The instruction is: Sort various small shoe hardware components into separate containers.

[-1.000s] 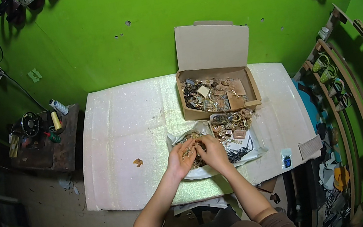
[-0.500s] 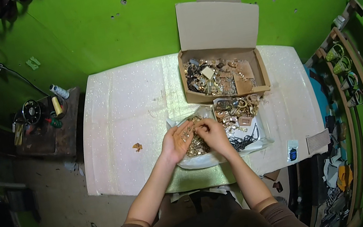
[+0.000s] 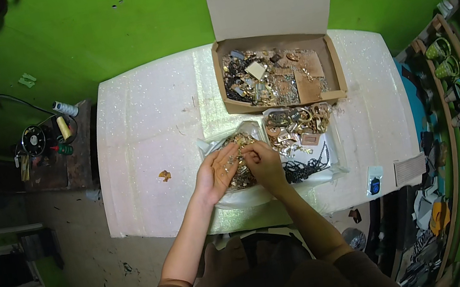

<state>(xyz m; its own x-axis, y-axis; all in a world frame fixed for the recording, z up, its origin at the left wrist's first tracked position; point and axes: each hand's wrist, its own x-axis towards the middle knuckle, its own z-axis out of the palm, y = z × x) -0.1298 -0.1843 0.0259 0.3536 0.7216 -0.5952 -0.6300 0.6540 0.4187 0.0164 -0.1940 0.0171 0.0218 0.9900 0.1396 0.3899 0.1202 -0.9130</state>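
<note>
My left hand (image 3: pixel 213 174) is turned palm up over the tray, its fingers stretched and lightly cupped. Several small shiny metal pieces (image 3: pixel 226 169) rest on that palm. Close against its fingertips, my right hand (image 3: pixel 265 168) is closed in a pinch; whatever sits between thumb and fingers is too small to make out. Beneath both hands lies a heap of small gold-toned metal pieces (image 3: pixel 242 179) in a tray lined with white plastic (image 3: pixel 246 199). Larger buckles and metal fittings (image 3: pixel 299 125) and a black beaded chain (image 3: pixel 306 169) fill the tray's right side.
Behind the tray, an open cardboard box (image 3: pixel 270 4) holds mixed fittings. A brown scrap (image 3: pixel 165 176) lies on the glittery white table cover (image 3: pixel 140 122). A small packet (image 3: pixel 374 181) and a grey card (image 3: pixel 410 169) sit near the right edge. Thread spools (image 3: pixel 64 128) stand on a side table.
The view has shifted, so the table and box sit higher in the picture. My left palm stays turned up and my right hand still pinches beside its fingers.
</note>
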